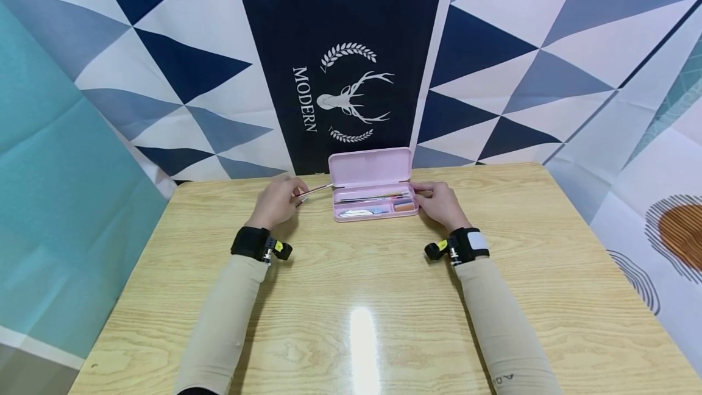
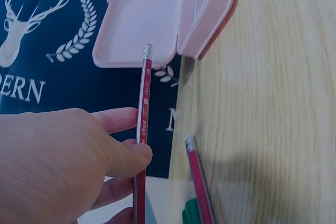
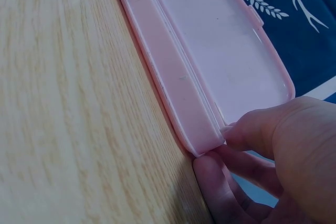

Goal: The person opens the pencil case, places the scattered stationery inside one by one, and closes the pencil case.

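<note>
A pink pencil case (image 1: 375,217) lies with its lid (image 1: 370,167) raised at the far edge of the table. My left hand (image 1: 276,201), left of the case, pinches a red pencil (image 2: 142,124) between thumb and fingers. The pencil's silver end points toward the case. A second red pencil (image 2: 197,177) and a small green object (image 2: 191,212) show beside that hand in the left wrist view. My right hand (image 1: 440,203) grips the case's right end, thumb at the rim and fingers outside. Thin pencils or pens (image 1: 373,199) lie in the back compartment.
The case's front compartment holds a blue and white item (image 1: 359,213) and a brown block (image 1: 404,206). A patterned cloth (image 1: 351,66) hangs right behind the wooden table (image 1: 329,297). Teal cloth (image 1: 66,200) hangs on the left.
</note>
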Available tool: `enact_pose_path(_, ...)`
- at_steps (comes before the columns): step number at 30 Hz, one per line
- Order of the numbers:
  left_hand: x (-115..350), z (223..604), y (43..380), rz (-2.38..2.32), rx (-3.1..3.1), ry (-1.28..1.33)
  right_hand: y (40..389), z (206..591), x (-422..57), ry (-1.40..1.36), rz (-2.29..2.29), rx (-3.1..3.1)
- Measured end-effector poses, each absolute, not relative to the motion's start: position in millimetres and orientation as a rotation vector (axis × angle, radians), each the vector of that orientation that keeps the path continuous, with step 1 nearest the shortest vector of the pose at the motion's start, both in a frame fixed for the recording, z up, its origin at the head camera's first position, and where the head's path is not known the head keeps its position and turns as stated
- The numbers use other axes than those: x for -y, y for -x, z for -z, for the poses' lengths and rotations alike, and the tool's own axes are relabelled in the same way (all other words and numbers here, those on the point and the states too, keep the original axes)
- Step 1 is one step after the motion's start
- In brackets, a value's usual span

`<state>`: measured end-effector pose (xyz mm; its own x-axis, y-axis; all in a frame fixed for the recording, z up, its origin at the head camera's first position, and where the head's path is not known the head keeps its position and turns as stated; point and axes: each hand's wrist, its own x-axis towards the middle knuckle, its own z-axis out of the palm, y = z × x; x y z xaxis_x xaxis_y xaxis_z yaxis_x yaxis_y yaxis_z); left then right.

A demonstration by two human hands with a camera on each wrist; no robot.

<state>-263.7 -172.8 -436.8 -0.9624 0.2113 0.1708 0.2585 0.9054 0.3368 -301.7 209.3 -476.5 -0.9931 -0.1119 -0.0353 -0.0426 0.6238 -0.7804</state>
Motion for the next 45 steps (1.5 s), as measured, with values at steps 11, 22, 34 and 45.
enact_pose_path(11,155,436,268,0.466,2.968,0.397,302,476,-209,0.17,1.331,-2.765)
enact_pose_path(22,137,439,269,0.435,2.952,0.473,302,477,-209,0.17,1.326,-2.764)
enact_pose_path(34,117,442,273,0.36,2.899,0.535,302,474,-209,0.199,1.31,-2.799)
enact_pose_path(45,97,446,276,0.281,2.874,0.56,301,474,-210,0.175,1.314,-2.788)
